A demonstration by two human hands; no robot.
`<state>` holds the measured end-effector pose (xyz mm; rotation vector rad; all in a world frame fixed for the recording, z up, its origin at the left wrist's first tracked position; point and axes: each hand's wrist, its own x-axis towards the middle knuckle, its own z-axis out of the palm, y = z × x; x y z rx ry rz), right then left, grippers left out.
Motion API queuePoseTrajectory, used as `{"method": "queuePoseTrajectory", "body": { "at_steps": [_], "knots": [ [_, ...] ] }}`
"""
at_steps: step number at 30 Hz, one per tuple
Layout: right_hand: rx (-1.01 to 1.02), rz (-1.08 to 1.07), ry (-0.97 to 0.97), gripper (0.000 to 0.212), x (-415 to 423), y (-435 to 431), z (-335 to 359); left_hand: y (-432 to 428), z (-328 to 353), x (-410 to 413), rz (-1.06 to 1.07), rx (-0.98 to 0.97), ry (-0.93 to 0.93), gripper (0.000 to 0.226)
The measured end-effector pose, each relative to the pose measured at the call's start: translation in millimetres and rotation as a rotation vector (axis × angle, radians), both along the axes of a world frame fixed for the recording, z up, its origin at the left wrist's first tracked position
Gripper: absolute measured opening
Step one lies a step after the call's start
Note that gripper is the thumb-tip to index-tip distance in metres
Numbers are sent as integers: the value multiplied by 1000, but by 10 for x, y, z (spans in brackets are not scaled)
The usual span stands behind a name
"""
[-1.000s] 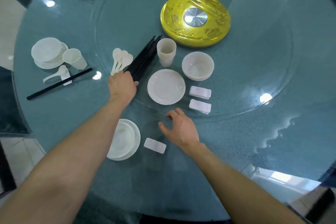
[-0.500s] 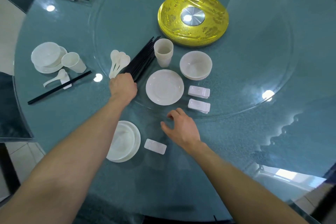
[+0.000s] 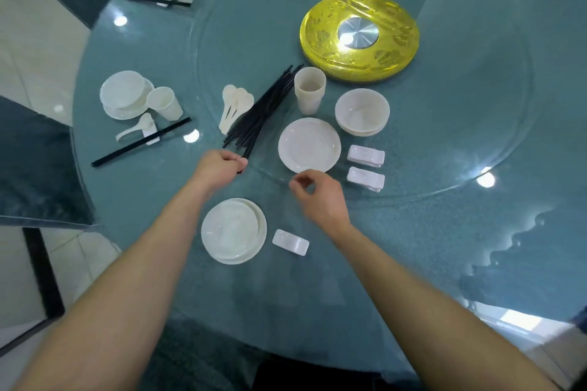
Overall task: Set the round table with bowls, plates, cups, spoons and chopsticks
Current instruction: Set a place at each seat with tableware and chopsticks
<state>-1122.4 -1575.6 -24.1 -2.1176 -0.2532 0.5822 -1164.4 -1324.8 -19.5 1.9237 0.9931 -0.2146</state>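
My left grip (image 3: 219,165) pinches chopsticks (image 3: 257,117) at their near ends; right grip (image 3: 320,197) hovers loosely curled, empty. Next, I judge: lay a pair on the rest (image 3: 290,242) below.

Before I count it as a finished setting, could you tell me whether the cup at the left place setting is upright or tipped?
Tipped: the cup lies on its side beside the stacked bowl and plate, mouth facing them.

Left hand (image 3: 219,168) fisted (pinch grip), right hand (image 3: 320,197) loosely curled, empty.
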Motion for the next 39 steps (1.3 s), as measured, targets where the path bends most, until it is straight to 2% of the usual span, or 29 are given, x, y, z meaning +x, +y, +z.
{"method": "queuePoseTrajectory", "body": {
  "at_steps": [5, 12, 20, 27, 33, 39],
  "knots": [
    [266, -164, 294, 19, -15, 277, 184, -294, 227, -592, -62, -273, -39, 19],
    [343, -193, 388, 20, -283, 229, 201, -700, 248, -1105, -197, -294, -46, 14],
    [386, -218, 437, 21, -806, -79, 16, -958, 163, -1593, -296, -203, -64, 15],
    [361, -299, 419, 14, -1170, -303, -202, -1150, -29, -1888, -412, -191, -59, 19],
    [267, -373, 435, 22, -1415, -466, -390, -1360, -291, -2063, -448, -207, 45, 20],
    [85, -298, 391, 22, -1507, -490, -550, -1509, -483, -2118, -405, -143, 136, 24]
  ]
}}
